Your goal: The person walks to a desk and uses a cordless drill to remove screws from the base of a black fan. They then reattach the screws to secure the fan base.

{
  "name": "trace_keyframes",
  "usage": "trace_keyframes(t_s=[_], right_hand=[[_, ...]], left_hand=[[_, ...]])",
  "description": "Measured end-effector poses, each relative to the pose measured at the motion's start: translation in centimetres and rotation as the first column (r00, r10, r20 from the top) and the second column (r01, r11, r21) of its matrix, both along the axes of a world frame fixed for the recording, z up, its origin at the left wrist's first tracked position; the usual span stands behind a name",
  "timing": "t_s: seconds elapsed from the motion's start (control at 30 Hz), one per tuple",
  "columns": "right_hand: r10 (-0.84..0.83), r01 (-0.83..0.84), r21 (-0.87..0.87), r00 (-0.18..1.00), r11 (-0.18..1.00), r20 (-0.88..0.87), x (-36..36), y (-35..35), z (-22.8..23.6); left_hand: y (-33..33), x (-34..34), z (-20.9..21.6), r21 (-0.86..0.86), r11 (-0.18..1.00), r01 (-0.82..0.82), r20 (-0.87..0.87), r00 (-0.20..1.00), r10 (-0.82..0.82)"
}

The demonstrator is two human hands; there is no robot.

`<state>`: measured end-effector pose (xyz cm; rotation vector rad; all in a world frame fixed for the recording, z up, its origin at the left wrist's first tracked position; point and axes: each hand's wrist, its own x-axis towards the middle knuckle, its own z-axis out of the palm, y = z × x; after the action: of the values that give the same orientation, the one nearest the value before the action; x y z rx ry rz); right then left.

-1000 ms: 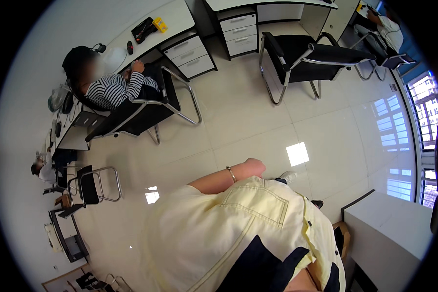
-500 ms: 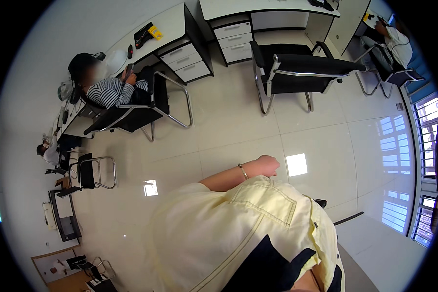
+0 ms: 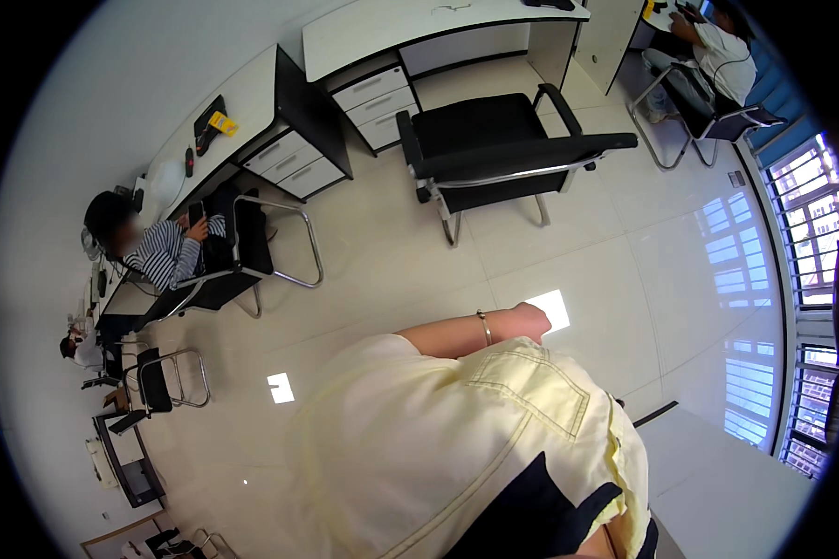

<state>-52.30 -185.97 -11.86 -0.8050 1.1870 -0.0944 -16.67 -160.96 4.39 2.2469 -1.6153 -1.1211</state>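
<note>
My left hand (image 3: 531, 322) is held in front of me beside my pale yellow shirt (image 3: 429, 419). Its fingers are curled into a fist, and no object shows in it or sticks out of it. A metal bracelet (image 3: 484, 328) circles the wrist. The hand hangs over the shiny tiled floor (image 3: 419, 298), with a bright square reflection right behind it, and touches no furniture. My right hand is out of sight.
A black chair (image 3: 508, 154) stands ahead by white desks (image 3: 438, 30) with drawers. At left a person in stripes (image 3: 170, 252) sits holding a phone (image 3: 196, 215). Another person (image 3: 722, 61) sits far right, near barred windows (image 3: 816, 219). A pale flat panel (image 3: 727, 475) lies lower right.
The desks, the black chair and the seated people have shifted left in view. My left hand has moved slightly right, still curled, and now overlaps the bright floor reflection.
</note>
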Motion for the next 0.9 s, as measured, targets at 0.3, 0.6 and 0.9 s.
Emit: trace_keyframes(t_s=[0.3,0.6,0.9], right_hand=[[-0.177,0.178,-0.144,0.984,0.974,0.019,1.0,-1.5,7.2],[-0.515,0.515,-0.032,0.849,0.856,-0.116,-0.9,-12.3,12.8],[-0.578,0.575,-0.062,0.814,0.816,-0.058,-3.0,-29.7,16.7]], left_hand=[[-12.5,4.8,0.1,0.074,0.969,0.236,0.067,0.968,-0.241],[-29.7,2.1,2.4,-0.095,0.930,0.354,-0.045,0.932,-0.359],[-51.1,-3.4,10.4,-0.056,0.918,0.393,0.016,0.920,-0.392]])
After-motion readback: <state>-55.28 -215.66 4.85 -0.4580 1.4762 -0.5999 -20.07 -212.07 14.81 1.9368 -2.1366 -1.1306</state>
